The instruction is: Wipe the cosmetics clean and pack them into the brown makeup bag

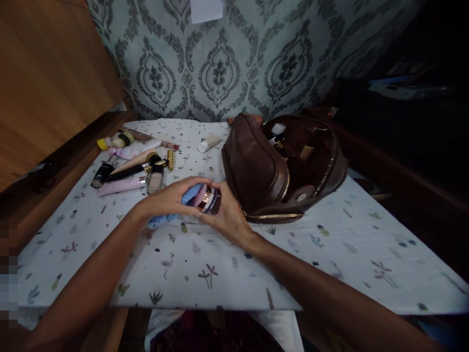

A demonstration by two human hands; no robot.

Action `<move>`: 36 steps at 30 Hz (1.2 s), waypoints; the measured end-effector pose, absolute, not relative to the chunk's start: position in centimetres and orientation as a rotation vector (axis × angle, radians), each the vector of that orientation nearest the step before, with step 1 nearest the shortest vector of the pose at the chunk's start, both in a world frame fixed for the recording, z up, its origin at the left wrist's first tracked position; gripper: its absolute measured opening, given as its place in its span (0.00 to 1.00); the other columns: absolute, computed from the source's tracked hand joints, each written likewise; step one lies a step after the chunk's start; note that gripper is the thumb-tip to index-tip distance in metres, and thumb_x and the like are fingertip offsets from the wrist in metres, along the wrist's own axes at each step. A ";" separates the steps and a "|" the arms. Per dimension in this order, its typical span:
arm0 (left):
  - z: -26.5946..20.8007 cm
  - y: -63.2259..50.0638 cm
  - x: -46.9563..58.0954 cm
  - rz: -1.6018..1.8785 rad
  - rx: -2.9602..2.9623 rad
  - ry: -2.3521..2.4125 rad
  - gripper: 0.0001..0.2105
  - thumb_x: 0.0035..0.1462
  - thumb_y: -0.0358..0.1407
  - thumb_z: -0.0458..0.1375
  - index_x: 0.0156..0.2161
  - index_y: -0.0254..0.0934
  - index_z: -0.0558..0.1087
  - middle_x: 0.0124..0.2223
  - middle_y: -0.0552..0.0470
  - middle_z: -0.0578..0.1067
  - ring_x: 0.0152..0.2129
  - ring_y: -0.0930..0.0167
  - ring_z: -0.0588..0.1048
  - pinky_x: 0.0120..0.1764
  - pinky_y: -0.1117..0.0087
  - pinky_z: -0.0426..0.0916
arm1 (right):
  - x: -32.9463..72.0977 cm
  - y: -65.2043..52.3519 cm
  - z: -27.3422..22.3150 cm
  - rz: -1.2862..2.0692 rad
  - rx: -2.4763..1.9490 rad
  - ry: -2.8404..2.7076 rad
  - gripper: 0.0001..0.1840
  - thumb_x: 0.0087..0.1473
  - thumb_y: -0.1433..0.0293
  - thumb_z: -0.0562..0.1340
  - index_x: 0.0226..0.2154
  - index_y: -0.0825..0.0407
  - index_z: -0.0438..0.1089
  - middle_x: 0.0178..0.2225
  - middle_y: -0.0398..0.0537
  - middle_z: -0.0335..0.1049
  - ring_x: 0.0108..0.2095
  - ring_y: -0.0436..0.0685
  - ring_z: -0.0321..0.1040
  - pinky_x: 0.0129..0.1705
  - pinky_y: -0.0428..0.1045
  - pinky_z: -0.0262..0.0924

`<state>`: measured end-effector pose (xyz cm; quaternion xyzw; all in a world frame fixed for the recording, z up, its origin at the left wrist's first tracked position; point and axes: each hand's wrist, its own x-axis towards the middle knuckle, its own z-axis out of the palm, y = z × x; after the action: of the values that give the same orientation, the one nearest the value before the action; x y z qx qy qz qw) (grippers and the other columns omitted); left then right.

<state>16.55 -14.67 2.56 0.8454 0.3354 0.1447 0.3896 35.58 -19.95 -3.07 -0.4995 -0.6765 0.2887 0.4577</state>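
My left hand (168, 196) is closed around a blue cloth (191, 194), pressing it to one end of a small round cosmetic jar (207, 197) with a pink and rose-gold band. Part of the cloth hangs below that hand onto the table. From the other side, my right hand (231, 218) grips the clear end of the jar, its fingers curled around it. Both hands meet just above the tablecloth. A brown leather bag (252, 161) stands unzipped just beyond my right hand, with a few small items inside.
Left of my hands lies a group of cosmetics: a pink tube (122, 186), a nail polish bottle (155, 180), a dark bottle (102, 174) and a gold cap (170, 160). A cream tube (210, 143) lies near the patterned wall. Wooden furniture (54, 73) borders the left.
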 end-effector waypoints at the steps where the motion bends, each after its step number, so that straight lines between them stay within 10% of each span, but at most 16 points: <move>1: 2.6 -14.7 16.6 0.367 2.126 0.884 0.34 0.52 0.49 0.66 0.62 0.43 0.63 0.60 0.48 0.70 0.56 0.59 0.69 0.58 0.61 0.63 | 35.6 -20.0 -3.1 0.708 -1.233 -1.667 0.34 0.41 0.64 0.72 0.49 0.50 0.60 0.45 0.52 0.70 0.43 0.61 0.71 0.44 0.55 0.67; 6: 2.9 -15.0 16.5 0.318 2.105 1.059 0.27 0.58 0.56 0.56 0.55 0.39 0.68 0.44 0.50 0.77 0.41 0.62 0.75 0.43 0.65 0.68 | 35.5 -20.0 -3.1 0.657 -1.206 -1.699 0.34 0.41 0.65 0.72 0.49 0.50 0.60 0.48 0.53 0.69 0.45 0.62 0.71 0.47 0.56 0.67; 13: 2.9 -14.8 16.3 0.241 2.158 0.999 0.45 0.46 0.53 0.68 0.66 0.44 0.55 0.60 0.45 0.69 0.53 0.56 0.71 0.54 0.61 0.65 | 35.7 -19.9 -3.2 0.647 -1.204 -1.717 0.35 0.41 0.66 0.72 0.50 0.51 0.60 0.49 0.56 0.68 0.48 0.64 0.70 0.49 0.57 0.67; 24: 2.7 -14.8 16.5 0.243 2.118 1.070 0.27 0.55 0.54 0.61 0.53 0.40 0.68 0.44 0.50 0.77 0.40 0.63 0.75 0.41 0.65 0.69 | 35.7 -20.0 -3.1 0.657 -1.228 -1.727 0.34 0.43 0.64 0.70 0.51 0.51 0.59 0.49 0.55 0.67 0.46 0.64 0.70 0.46 0.57 0.68; 36: 2.5 -14.5 16.2 0.261 2.061 1.029 0.43 0.48 0.52 0.67 0.66 0.42 0.57 0.63 0.44 0.68 0.58 0.56 0.68 0.58 0.59 0.63 | 35.6 -19.9 -3.0 0.691 -1.220 -1.696 0.34 0.42 0.62 0.72 0.51 0.51 0.61 0.48 0.54 0.70 0.45 0.63 0.71 0.47 0.57 0.67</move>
<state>16.18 -14.49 2.50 0.8146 0.4067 0.1033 0.4003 35.60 -19.94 -2.96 -0.4943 -0.6868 0.2797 0.4535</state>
